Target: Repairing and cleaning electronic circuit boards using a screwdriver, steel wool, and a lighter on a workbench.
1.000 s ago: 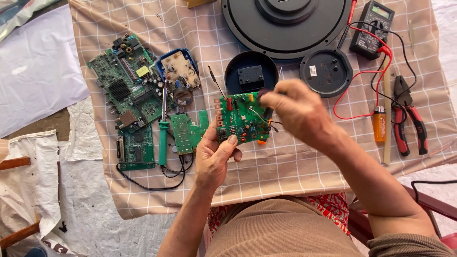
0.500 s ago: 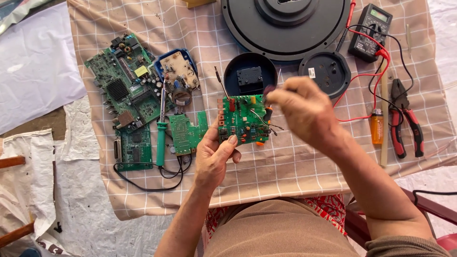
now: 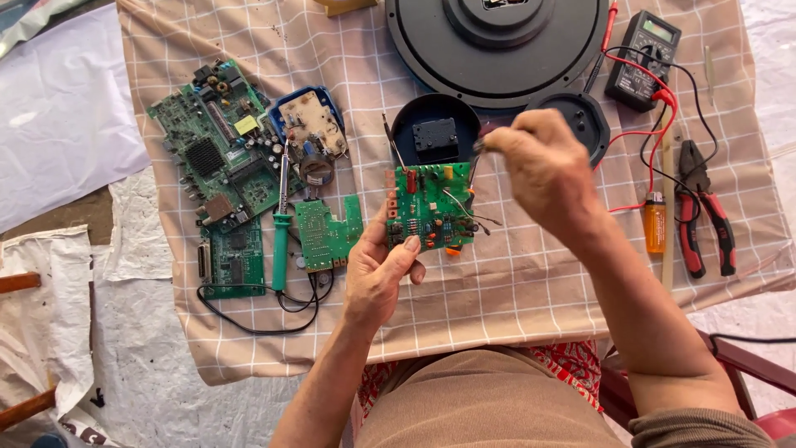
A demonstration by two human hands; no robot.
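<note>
Well, no packages show; only a small orange bottle (image 3: 654, 222) lies at right. At centre, the left hand (image 3: 377, 274) pinches a green circuit board (image 3: 431, 206) studded with parts, while the right hand (image 3: 543, 170) pinches something thin above it.

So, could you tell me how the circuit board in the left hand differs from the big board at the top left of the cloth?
The held circuit board is smaller and lifted in the left hand; the large board lies flat on the checked cloth, untouched. The held one trails loose wires; the large one carries a black finned heatsink. Both are green and populated.
</note>
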